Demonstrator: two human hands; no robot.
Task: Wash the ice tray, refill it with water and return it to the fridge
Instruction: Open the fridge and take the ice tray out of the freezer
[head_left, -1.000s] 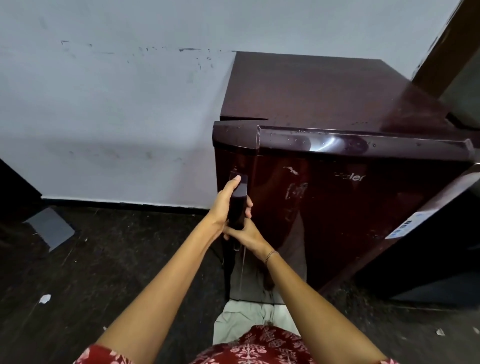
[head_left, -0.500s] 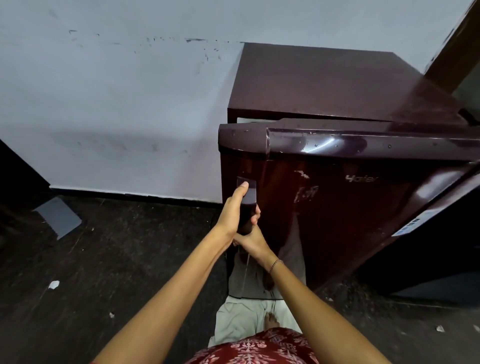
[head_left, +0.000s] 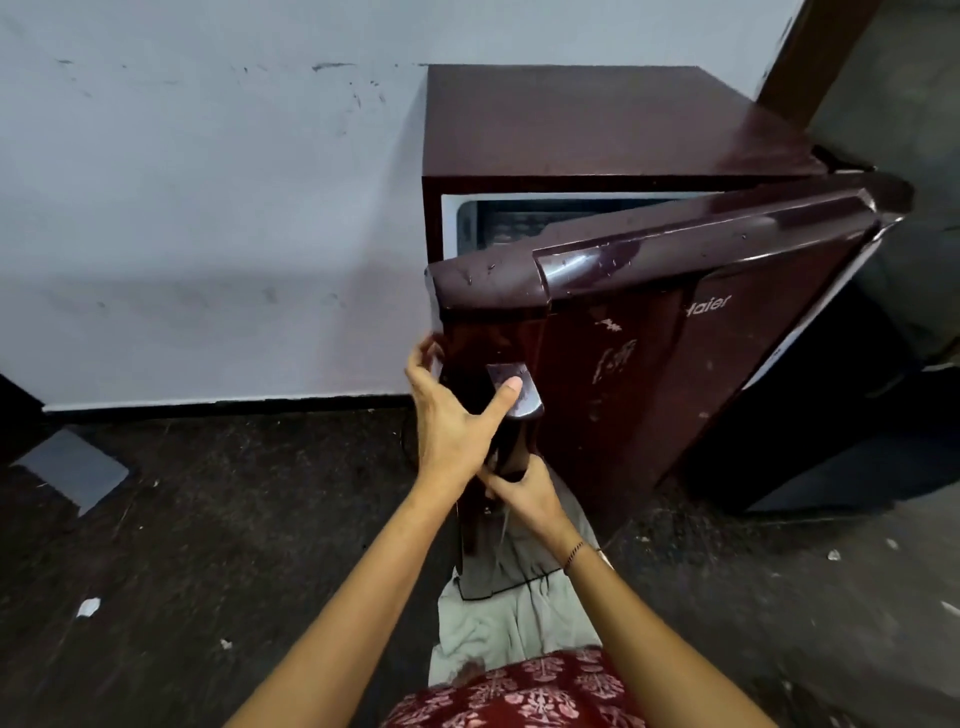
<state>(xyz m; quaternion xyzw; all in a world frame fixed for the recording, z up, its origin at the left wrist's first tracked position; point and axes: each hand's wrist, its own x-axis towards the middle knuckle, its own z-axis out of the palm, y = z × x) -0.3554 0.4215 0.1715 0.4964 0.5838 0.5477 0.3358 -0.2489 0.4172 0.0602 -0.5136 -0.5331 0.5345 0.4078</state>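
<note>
Two hands hold the fridge door (head_left: 675, 374): left hand (head_left: 449, 421) curls round its edge, thumb on the handle (head_left: 525, 404); right hand (head_left: 527, 493) grips the handle's lower end for leverage. The door stands ajar; the ice tray is out of view.

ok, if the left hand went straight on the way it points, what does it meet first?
The fridge door: the left hand holds its free edge. Past that edge, likely the fridge cabinet at its left front corner, though depth is unclear.
</note>
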